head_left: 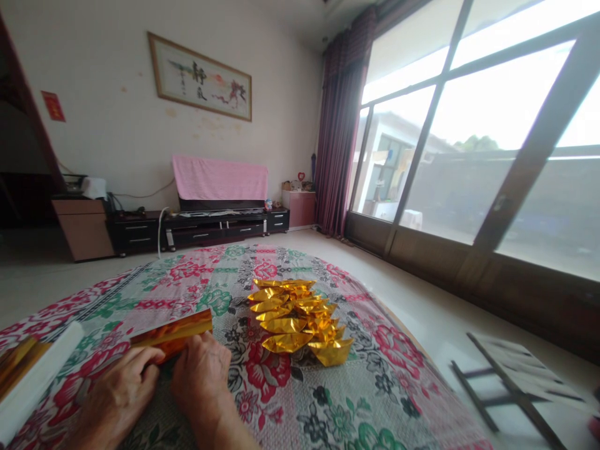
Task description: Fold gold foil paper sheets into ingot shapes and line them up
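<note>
A sheet of gold foil paper (187, 325), with a straight pale far edge, lies on the flowered tablecloth (337, 412). Both my hands grip its near side. My left hand (122, 386) pinches the paper with thumb and forefinger near its left part. Close beside it, my right hand (202, 369) has its fingers curled down on the paper, the fingertips partly hidden. To the right sit several folded gold paper ingots (287, 342), pointed at both ends and set close together in rows.
At the left edge, a white box or tray (47, 381) holds more gold paper (21, 362). A folding chair (520, 381) stands right of the table. Beyond are a low black cabinet (201, 232), a pink cloth (220, 178) over something flat, and large glass doors (469, 162).
</note>
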Demonstrator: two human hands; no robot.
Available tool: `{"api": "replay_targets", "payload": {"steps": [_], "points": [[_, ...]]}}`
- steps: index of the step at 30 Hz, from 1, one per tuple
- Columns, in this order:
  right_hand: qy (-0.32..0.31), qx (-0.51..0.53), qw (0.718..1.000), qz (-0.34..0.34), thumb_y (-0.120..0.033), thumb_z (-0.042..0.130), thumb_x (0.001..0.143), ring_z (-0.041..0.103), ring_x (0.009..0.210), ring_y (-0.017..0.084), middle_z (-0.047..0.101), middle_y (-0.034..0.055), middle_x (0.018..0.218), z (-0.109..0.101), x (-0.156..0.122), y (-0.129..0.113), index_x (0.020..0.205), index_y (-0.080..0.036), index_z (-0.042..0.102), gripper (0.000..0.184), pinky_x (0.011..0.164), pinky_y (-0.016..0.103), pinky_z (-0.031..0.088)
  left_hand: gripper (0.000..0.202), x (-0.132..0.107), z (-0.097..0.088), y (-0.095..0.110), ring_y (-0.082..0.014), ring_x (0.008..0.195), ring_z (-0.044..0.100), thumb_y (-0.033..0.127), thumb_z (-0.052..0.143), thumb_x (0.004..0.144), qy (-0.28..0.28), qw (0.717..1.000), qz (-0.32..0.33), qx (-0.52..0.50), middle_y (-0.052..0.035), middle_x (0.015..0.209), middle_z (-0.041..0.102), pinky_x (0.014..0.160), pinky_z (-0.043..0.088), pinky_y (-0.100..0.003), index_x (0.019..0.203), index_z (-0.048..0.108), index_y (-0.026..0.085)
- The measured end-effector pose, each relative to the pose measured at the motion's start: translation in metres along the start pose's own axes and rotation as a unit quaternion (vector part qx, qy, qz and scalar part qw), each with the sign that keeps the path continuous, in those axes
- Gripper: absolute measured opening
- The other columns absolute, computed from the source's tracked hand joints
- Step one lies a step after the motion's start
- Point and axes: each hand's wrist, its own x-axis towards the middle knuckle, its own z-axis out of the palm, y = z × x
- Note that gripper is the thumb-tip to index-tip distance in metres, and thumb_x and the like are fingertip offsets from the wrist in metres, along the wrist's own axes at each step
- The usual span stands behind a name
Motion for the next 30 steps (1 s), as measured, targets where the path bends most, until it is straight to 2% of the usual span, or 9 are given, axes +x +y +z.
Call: {"api": "replay_targets", "payload": {"steps": [4,8,15,30], "points": [[0.004,0.004,1.000,-0.001,-0.023,0.046,0.075,0.064,0.074,0.021,0.065,0.0054,0.081,0.004,0.001,0.002,0.081,-0.020,0.058,0.014,0.063,0.032,0.050,0.023,0.004,0.002,-0.010,-0.0164,0.078,0.065,0.029,0.044,0.069,-0.039,0.999,-0.001,-0.003,0.0004,0.087,0.068,0.070,0.049,-0.024,0.078,0.064,0.024],[0.004,0.000,1.000,0.003,-0.023,0.046,0.075,0.064,0.074,0.021,0.065,0.0054,0.083,0.005,0.002,0.002,0.081,-0.020,0.059,0.014,0.063,0.032,0.050,0.022,0.004,0.005,-0.013,-0.0167,0.077,0.065,0.029,0.045,0.068,-0.028,1.000,-0.001,0.005,0.0001,0.088,0.069,0.068,0.049,-0.025,0.078,0.064,0.024],[0.000,-0.003,1.000,0.011,-0.023,0.046,0.076,0.065,0.072,0.020,0.066,0.0053,0.083,0.000,0.001,0.000,0.081,-0.021,0.060,0.015,0.063,0.030,0.050,0.023,0.000,0.002,0.001,-0.0158,0.075,0.064,0.026,0.040,0.073,0.017,1.000,0.011,0.004,0.0002,0.085,0.067,0.069,0.047,-0.025,0.078,0.062,0.023],[0.002,-0.009,1.000,0.002,-0.022,0.044,0.076,0.065,0.074,0.022,0.066,0.0049,0.084,0.002,0.001,0.001,0.081,-0.021,0.059,0.016,0.062,0.033,0.051,0.022,-0.002,0.004,0.000,-0.0144,0.076,0.064,0.023,0.039,0.076,0.017,1.000,0.021,0.010,0.0003,0.085,0.066,0.071,0.046,-0.024,0.080,0.060,0.023]]}}
